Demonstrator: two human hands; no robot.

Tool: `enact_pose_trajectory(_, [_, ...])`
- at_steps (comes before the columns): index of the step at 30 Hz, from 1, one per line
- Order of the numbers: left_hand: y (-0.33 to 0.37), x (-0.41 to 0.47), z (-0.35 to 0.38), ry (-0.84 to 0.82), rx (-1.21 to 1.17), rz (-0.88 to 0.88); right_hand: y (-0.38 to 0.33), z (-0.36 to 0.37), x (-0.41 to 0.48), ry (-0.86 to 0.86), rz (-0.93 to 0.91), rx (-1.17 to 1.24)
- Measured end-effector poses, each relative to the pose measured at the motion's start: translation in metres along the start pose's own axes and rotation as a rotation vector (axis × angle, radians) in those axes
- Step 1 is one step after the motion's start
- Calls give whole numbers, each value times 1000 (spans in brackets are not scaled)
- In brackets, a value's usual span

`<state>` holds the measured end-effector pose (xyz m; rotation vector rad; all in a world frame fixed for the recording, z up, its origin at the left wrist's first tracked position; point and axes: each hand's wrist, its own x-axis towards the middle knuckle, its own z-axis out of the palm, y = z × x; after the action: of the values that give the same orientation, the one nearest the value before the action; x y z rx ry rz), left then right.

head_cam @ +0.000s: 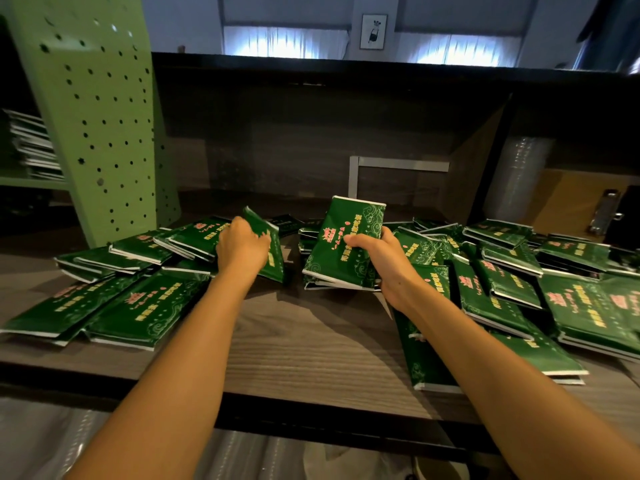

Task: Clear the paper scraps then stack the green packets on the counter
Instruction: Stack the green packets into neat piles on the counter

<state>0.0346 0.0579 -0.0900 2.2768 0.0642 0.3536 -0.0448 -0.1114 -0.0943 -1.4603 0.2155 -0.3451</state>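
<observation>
Many green packets (512,285) lie flat over wooden worktop (311,348), in loose heaps at left and at right, bare strip between. Left grip (242,245) curled round upper edge of one tilted packet (268,252), which stands on its side just beside left heap. Right grip (379,263) holds small bundle of packets (341,247), thumb across front; bundle leans upright, lower edge close to worktop. Green perforated panel (97,116) stands behind left heap.

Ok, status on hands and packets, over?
Left hand grips one tilted packet. Right hand holds a small bundle. Loose packets crowd both sides.
</observation>
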Motion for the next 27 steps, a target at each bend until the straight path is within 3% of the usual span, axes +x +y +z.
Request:
enact_pose_trajectory(3, [10, -7, -4, 126, -180, 101, 0, -1, 1, 22, -19, -1])
enact_pose_trajectory(5, [17, -12, -8, 121, -398, 76, 0, -2, 1, 34, -26, -9])
enact_pose_trajectory(9, [30, -27, -10, -228, -895, 16, -1, -1, 0, 42, -27, -23])
enact_pose_trajectory(11, [35, -36, -4, -373, -875, 73, 0, 2, 1, 47, -20, -30])
enact_pose_trajectory(13, [37, -40, 6, -412, -809, 127, 0, 3, 1, 26, -31, -19])
enact_pose_trajectory(21, [35, -42, 27, -407, -695, 171, 3, 9, 2, -100, 49, -11])
enact_pose_trajectory(24, [39, -45, 26, -421, -769, 142, 2, 5, 2, -65, 57, 9])
enact_pose_trajectory(27, [34, -35, 26, -319, -816, 101, 1, -2, 6, 10, 49, 28])
